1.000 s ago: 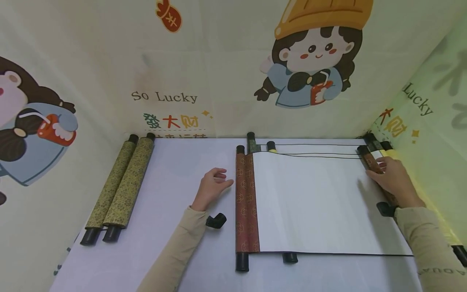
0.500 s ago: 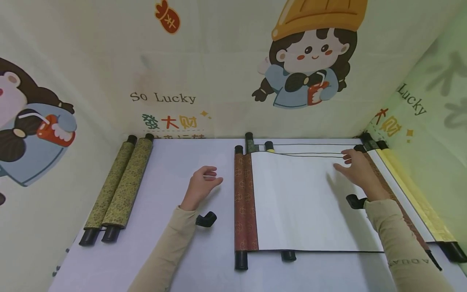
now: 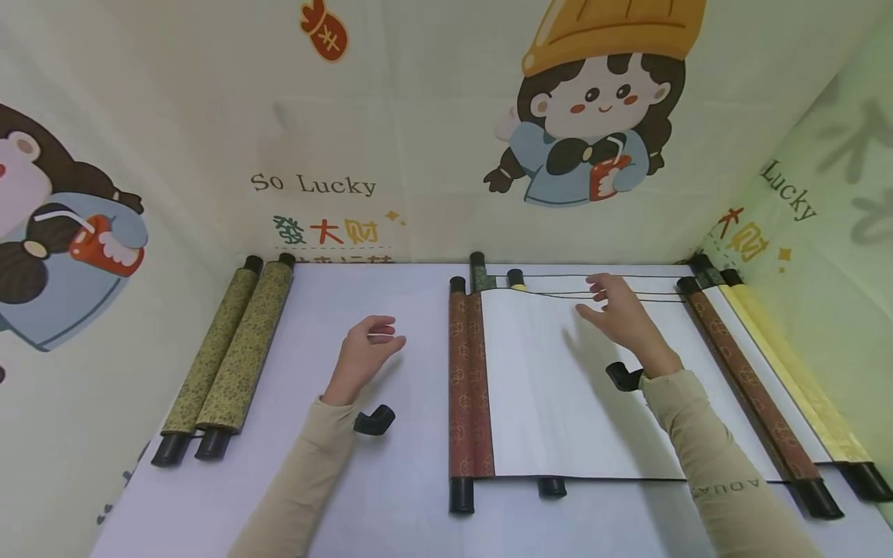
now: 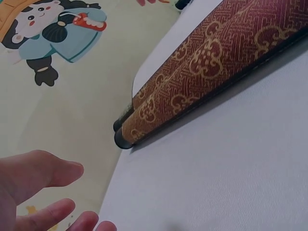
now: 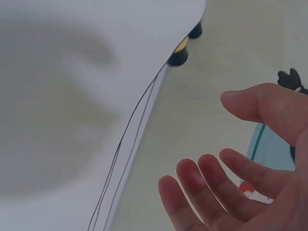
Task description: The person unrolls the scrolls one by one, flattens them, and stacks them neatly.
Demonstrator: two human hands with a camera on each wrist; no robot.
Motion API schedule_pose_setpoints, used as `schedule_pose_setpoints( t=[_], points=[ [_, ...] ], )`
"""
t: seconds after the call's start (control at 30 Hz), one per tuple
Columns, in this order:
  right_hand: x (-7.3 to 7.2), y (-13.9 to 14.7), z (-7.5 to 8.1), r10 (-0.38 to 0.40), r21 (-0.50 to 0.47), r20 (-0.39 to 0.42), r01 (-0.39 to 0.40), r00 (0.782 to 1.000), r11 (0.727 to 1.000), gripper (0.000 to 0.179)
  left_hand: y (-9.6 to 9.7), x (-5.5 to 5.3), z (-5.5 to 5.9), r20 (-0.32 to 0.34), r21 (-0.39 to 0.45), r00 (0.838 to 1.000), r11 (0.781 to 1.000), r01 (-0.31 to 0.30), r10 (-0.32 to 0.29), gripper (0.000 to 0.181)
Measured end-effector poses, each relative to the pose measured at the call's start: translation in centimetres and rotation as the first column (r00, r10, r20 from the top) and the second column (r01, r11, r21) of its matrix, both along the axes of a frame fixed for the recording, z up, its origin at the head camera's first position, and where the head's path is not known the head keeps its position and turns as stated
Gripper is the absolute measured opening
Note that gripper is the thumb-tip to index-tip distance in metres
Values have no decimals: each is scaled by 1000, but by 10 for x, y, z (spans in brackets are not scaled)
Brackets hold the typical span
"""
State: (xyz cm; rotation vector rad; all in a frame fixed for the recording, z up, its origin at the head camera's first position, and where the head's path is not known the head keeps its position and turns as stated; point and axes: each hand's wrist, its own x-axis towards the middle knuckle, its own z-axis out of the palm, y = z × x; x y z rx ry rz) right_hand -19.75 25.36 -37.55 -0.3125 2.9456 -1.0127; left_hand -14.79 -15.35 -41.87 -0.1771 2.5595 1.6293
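An unrolled hanging scroll with white paper (image 3: pixel 551 387) lies on the table, with a red-brown patterned end (image 3: pixel 460 380) on its left and a matching roller (image 3: pixel 756 384) with black knobs on its right. My right hand (image 3: pixel 628 318) hovers over the paper near its back edge, fingers loosely bent and holding nothing. In the right wrist view its thumb and fingers (image 5: pixel 192 185) stand apart. To the left of the scroll, my left hand (image 3: pixel 363 356) hangs over the table, relaxed, with nothing in it. The left wrist view shows the red-brown patterned end (image 4: pixel 207 62) beyond that hand.
Beneath the unrolled scroll, a yellow scroll (image 3: pixel 802 372) and a dark green one (image 3: pixel 479 273) stick out. Two rolled olive-yellow scrolls (image 3: pixel 240 349) lie side by side at the left. Printed cloth walls (image 3: pixel 432 155) enclose the table (image 3: pixel 391 496) at the back and sides.
My right hand has let go of the right-hand roller and moved left over the paper. My left hand has drifted left, away from the scroll. The roller now lies flat at the right.
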Motion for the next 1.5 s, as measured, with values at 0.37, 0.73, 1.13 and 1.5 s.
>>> schedule_pose_setpoints(
  t=[0.37, 0.73, 1.13, 1.5],
  points=[
    [-11, -55, -1, 38, -16, 34, -38, 999, 999, 52, -22, 6, 3, 15, -37, 1000, 999, -3, 3, 49],
    [-13, -115, 1, 125, -90, 66, -119, 990, 989, 56, -50, 12, -2, 16, -77, 1000, 997, -3, 4, 49],
    [-6, -180, -7, 217, -98, 106, -207, 970, 973, 57, -76, 18, 0, 8, -86, 1000, 996, -2, 2, 51],
    [0, -243, -12, 311, -165, 70, -296, 948, 941, 52, -99, 22, 11, -4, -102, 1000, 995, -24, 24, 53]
  ],
)
